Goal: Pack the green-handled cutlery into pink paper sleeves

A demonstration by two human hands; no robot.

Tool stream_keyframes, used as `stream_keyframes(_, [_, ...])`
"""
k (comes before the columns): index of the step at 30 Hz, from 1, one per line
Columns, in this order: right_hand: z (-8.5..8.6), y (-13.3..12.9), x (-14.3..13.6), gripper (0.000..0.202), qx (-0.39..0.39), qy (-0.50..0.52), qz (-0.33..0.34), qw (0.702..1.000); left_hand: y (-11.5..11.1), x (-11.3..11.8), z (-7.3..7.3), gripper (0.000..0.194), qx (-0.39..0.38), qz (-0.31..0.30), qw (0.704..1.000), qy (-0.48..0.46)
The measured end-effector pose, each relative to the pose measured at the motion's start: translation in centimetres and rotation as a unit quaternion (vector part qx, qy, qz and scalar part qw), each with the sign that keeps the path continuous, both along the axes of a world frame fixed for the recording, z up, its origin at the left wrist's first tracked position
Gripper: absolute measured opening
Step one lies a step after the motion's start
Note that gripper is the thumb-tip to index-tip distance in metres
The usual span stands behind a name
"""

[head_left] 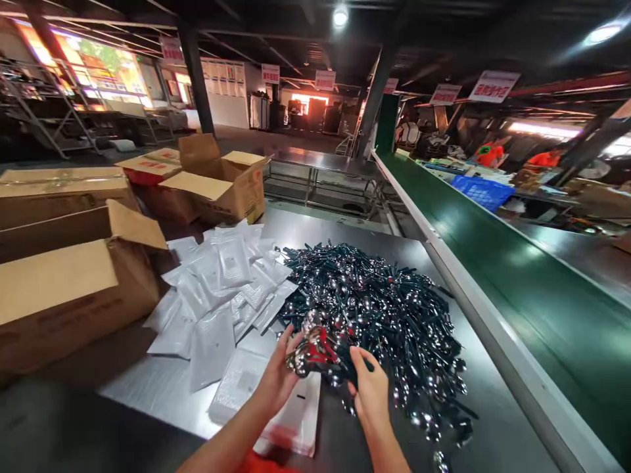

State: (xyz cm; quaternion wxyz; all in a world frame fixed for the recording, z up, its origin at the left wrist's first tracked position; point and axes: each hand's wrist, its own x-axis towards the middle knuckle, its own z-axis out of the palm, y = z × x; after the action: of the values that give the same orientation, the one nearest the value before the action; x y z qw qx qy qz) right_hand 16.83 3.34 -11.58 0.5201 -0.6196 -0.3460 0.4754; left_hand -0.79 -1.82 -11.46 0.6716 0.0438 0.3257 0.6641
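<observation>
Gripping spoons (315, 351), both hands (276, 381)

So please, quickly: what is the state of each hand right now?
Left hand: closed around a bundle of shiny spoons.
Right hand: fingers curled, gripping dark-handled spoons at the edge of the spoon pile.

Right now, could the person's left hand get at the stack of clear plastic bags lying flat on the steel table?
Probably yes. The left hand hovers just above the stack of clear plastic bags, with nothing between them, though its fingers already grip a bundle of shiny metal spoons with dark handles.
</observation>
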Motion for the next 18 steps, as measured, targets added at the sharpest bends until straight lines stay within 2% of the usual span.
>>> stream_keyframes(2, [-0.5, -1.6, -1.3, 0.050, -0.019, -0.013, 0.027, 0.999, -0.1, 0.1, 1.0, 0.064, -0.036, 0.017, 0.999, -0.009])
stream_keyframes(4, [-0.5, -2.5, -1.6, 0.047, -0.005, -0.079, 0.054, 0.995, -0.3, -0.1, 1.3, 0.049, -0.079, 0.024, 0.997, -0.002])
stream_keyframes(6, [-0.2, -2.8, -1.3, 0.044, 0.062, -0.174, 0.074, 0.980, -0.3, -0.3, 1.2, 0.033, -0.114, 0.031, 0.993, -0.007])
stream_keyframes(8, [0.2, -3.0, -0.9, 0.038, 0.150, -0.234, 0.084, 0.957, 0.0, -0.3, 1.1, 0.025, -0.143, 0.033, 0.989, -0.012])
stream_keyframes(10, [0.5, -3.2, -0.6, 0.032, 0.213, -0.241, 0.105, 0.941, 0.4, -0.3, 0.9, 0.027, -0.148, 0.039, 0.988, 0.007])
stream_keyframes(12, [0.6, -3.4, -0.5, 0.026, 0.238, -0.227, 0.123, 0.936, 0.8, -0.2, 0.7, 0.035, -0.128, 0.050, 0.989, 0.050])
stream_keyframes(15, [0.5, -3.6, -0.1, 0.023, 0.224, -0.206, 0.139, 0.942, 0.9, -0.1, 0.3, 0.041, -0.098, 0.071, 0.988, 0.099])
stream_keyframes(18, [0.4, -3.6, 0.2, 0.024, 0.188, -0.202, 0.171, 0.946, 0.5, 0.0, 0.1, 0.037, -0.091, 0.080, 0.989, 0.089])
